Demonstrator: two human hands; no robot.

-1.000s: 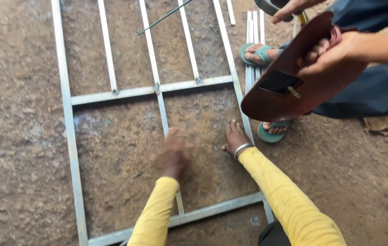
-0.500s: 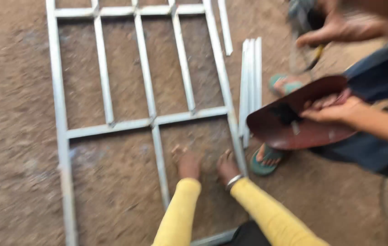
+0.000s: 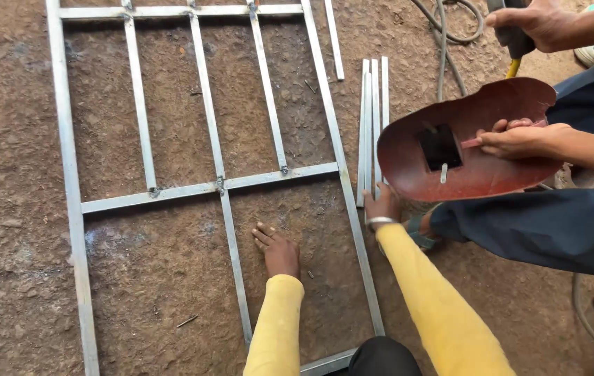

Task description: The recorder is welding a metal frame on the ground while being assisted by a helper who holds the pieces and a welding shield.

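Pressing down is what your left hand [image 3: 279,252] does now: palm flat, fingers spread wide on the dirt floor [image 3: 11,230] inside the lower-middle bay of the metal grille frame [image 3: 67,174], gripping nothing, just beside the short vertical bar [image 3: 235,264]. Your right hand [image 3: 382,206] sits at frame centre-right, fingers curled over the lower ends of the loose bar bundle [image 3: 372,118] lying just outside the frame's right rail [image 3: 342,174]; how firm the hold is, you can't tell, fingertips are hidden. Frame lies flat and fills the left and middle of the picture.

A co-worker crouches at right, one hand [image 3: 516,139] holding a red welding shield [image 3: 464,143] low over the bundle, the other hand [image 3: 530,21] at upper right gripping an electrode holder [image 3: 513,42], with cable [image 3: 443,42] trailing beside it.

To do it well, probably: take one bar off the bundle, not the lot, lifting from the end you hold. Keep the left palm planted so the frame doesn't shift against its welded joints [image 3: 220,184]. Keep sleeves and fingers away from the shield and holder, and look away if an arc starts, since you show no shield of your own.
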